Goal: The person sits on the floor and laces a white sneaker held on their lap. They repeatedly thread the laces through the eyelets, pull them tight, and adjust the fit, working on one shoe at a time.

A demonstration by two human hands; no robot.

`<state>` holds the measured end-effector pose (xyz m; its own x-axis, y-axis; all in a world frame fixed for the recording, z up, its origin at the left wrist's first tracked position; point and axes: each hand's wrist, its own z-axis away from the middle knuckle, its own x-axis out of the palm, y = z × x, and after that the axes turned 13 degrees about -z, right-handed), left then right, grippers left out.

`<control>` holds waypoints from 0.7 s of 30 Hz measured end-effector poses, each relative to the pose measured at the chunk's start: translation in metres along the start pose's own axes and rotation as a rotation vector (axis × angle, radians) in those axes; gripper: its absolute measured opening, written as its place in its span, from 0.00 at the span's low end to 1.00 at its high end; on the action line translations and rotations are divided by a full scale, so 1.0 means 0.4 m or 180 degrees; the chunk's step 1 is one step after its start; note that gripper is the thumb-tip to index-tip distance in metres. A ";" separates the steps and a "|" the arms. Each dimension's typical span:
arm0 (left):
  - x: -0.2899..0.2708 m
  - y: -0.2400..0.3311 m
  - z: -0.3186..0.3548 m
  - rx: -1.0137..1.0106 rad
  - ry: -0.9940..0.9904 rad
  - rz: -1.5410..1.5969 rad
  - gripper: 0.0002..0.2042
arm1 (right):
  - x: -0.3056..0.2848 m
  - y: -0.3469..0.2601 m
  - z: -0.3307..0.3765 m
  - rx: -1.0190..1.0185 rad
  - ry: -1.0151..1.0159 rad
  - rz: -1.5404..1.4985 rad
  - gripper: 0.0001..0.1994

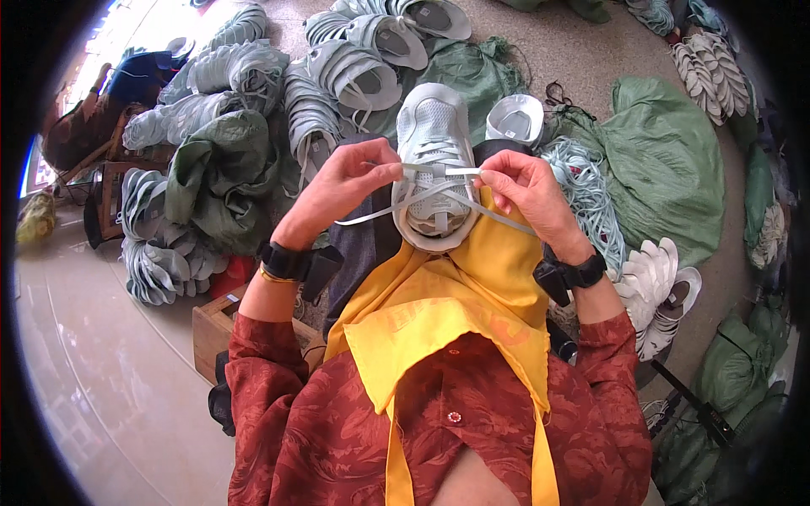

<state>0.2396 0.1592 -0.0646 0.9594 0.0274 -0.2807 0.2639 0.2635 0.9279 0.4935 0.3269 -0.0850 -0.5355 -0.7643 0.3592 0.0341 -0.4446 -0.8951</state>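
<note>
And here the pale grey mesh shoe (432,126) sits at the person's knees, toe pointing away. The left hand (359,179) pinches a flat pale grey lace (464,171) between thumb and fingertips; the right hand (525,190) is closed on it likewise, pulling level across the shoe! Lettering shows in faded orange on the bright yellow cloth apron (447,308), partly lost in folds. Containers now: a bulging green woven sack (666,160), contents hidden, near tangled pale blue laces (582,190), and a brown wooden box (221,337), its inside mostly unseen.
</note>
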 end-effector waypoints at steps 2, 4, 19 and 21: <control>0.003 0.049 0.005 0.0089 -0.0344 0.0569 0.14 | -0.008 0.010 -0.004 -0.0009 -0.0035 -0.0097 0.07; 0.009 0.035 0.003 -0.0009 -0.0299 0.0560 0.14 | -0.007 0.012 -0.006 -0.0034 -0.0004 -0.0158 0.07; 0.020 -0.031 0.006 0.0040 0.0157 0.0478 0.07 | 0.003 0.010 0.082 0.0156 0.0434 0.1163 0.08; 0.026 -0.036 0.005 0.0064 0.0182 0.0460 0.07 | -0.021 -0.001 0.089 0.0142 0.0393 0.1021 0.07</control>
<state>0.2458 0.1538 -0.0803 0.9804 0.1187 -0.1570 0.1261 0.2334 0.9642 0.5278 0.3169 -0.0782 -0.5895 -0.8074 0.0243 0.2528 -0.2129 -0.9438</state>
